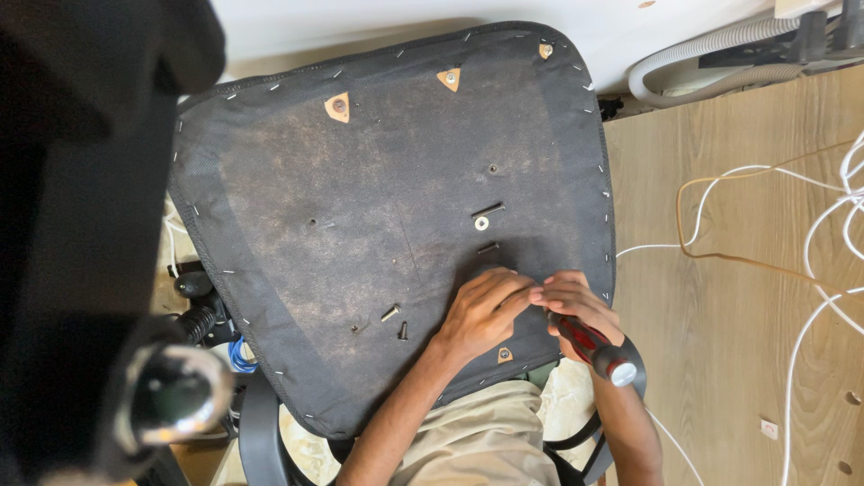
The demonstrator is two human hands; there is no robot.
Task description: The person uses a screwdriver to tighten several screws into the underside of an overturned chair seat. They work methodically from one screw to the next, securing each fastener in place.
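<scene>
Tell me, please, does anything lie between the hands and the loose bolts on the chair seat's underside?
Nothing visible does: bare fabric of the seat underside separates the left hand and right hand, holding the red-handled screwdriver, from the bolts.

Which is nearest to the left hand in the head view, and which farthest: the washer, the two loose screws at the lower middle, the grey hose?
1. Washer, just above the left hand on the seat underside.
2. Two loose screws, to its left; nearly as close.
3. Grey hose, far off at the upper right.
</scene>
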